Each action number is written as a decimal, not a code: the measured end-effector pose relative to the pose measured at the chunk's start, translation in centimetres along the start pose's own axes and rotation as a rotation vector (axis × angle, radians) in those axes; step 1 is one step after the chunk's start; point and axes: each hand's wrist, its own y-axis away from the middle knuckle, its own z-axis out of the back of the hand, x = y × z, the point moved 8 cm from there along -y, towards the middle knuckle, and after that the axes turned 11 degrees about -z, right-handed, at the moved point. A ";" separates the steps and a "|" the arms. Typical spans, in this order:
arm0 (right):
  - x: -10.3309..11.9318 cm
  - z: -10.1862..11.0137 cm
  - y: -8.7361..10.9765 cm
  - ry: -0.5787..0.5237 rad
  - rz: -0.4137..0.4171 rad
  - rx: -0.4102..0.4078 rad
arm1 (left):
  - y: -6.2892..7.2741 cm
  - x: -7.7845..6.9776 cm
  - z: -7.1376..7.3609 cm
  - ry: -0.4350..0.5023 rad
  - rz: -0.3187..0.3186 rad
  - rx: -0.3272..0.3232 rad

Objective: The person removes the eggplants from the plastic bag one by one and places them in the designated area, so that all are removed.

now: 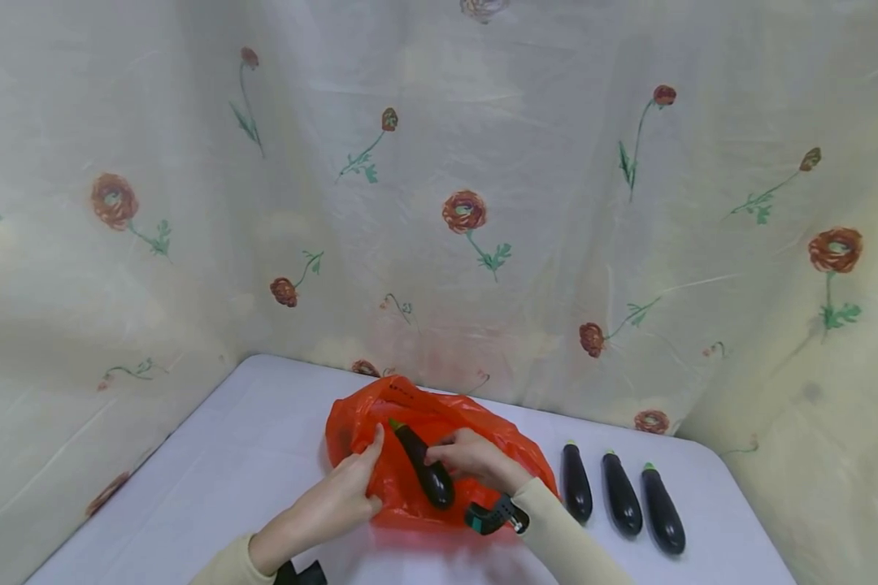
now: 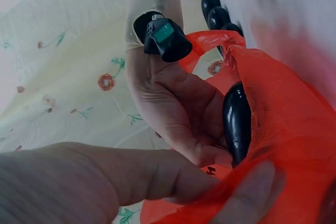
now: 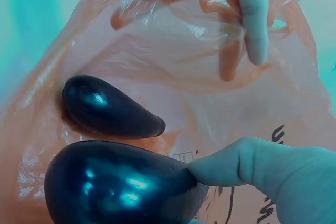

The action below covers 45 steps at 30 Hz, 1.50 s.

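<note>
A red plastic bag lies on the table with its mouth spread open. My left hand holds the bag's near left edge; in the left wrist view a thumb and finger have the thin plastic between them. Inside the mouth, my right hand grips a dark eggplant by its side, its green stem end pointing away and to the left. The right wrist view shows another eggplant lying within the bag, beyond the held one. Folds of plastic hide part of the bag's inside.
To the right of the bag, three eggplants lie side by side: one nearest the bag, a middle one and an outer one. The white table meets a flower-patterned curtain at the back and sides.
</note>
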 end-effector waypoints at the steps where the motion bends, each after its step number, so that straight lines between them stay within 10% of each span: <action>1: -0.1 0.0 0.1 0.001 -0.003 0.000 | 0.0 0.0 0.0 0.002 0.005 0.001; 45: -3.7 3.6 7.0 -0.081 -0.022 0.056 | -0.2 -0.1 0.0 0.027 -0.012 -0.018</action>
